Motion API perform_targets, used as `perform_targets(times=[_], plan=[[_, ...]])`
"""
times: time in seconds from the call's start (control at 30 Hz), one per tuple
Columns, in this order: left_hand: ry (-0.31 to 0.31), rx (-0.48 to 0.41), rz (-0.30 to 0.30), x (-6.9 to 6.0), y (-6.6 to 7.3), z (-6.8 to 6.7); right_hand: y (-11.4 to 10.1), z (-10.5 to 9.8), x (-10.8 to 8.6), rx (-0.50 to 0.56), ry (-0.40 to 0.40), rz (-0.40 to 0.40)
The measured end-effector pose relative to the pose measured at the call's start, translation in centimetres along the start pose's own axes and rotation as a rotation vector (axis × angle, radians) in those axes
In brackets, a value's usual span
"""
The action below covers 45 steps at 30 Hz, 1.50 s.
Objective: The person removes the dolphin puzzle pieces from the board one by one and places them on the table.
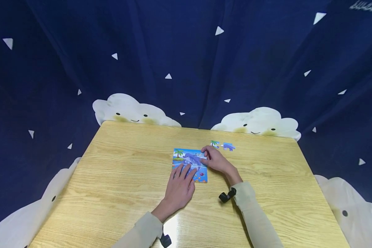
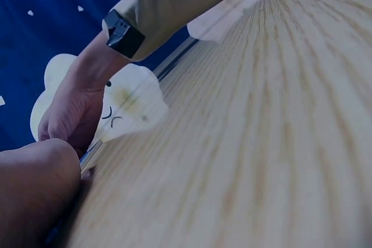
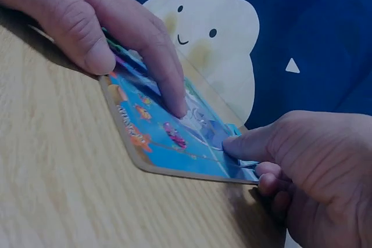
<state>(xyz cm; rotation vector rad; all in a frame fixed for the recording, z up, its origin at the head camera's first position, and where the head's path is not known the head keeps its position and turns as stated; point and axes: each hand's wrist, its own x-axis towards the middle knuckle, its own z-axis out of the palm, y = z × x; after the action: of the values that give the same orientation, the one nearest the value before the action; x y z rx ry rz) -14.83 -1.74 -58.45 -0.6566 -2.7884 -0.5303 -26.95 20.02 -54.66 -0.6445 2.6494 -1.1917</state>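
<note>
A square dolphin jigsaw puzzle (image 1: 200,176) in a shallow board lies on the wooden table, with a palm tree in its upper left corner. My left hand (image 1: 179,189) rests flat over its lower left part, fingers spread and nearly straight. At the upper right edge, my right hand (image 1: 217,160) pinches a blue puzzle piece (image 3: 250,165) between thumb and curled fingers, low against the board. Most of that piece is hidden by the fingers. In the right wrist view, the right thumb (image 3: 247,145) touches the puzzle's surface.
Two loose bits of puzzle, one with a palm tree (image 1: 215,143) and one with a dolphin part (image 1: 228,146), lie just beyond my right hand. The wooden table (image 1: 124,165) ends at a dark blue curtain (image 1: 179,44) with white clouds.
</note>
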Motion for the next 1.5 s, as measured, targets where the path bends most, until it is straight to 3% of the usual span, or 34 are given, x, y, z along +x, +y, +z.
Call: perform_targets(times=[0.33,0.93,1.2,1.33,1.5], plan=[[0.003,-0.001,-0.003,0.05,-0.06,-0.06,-0.08,0.2,0.16,-0.066,0.074,-0.017],[-0.009,0.0,-0.003,0.0,0.01,-0.1,-0.18,-0.24,0.35,-0.048,-0.027,0.028],[0.009,0.001,0.003,0.02,0.04,-0.1,-0.25,-0.1,0.18,-0.035,-0.008,0.03],[0.03,-0.002,0.011,0.06,0.02,0.01,-0.06,0.13,-0.05,0.0,0.038,0.043],[0.06,-0.007,0.018,0.02,-0.01,0.17,0.24,0.41,-0.36,0.126,0.092,0.046]])
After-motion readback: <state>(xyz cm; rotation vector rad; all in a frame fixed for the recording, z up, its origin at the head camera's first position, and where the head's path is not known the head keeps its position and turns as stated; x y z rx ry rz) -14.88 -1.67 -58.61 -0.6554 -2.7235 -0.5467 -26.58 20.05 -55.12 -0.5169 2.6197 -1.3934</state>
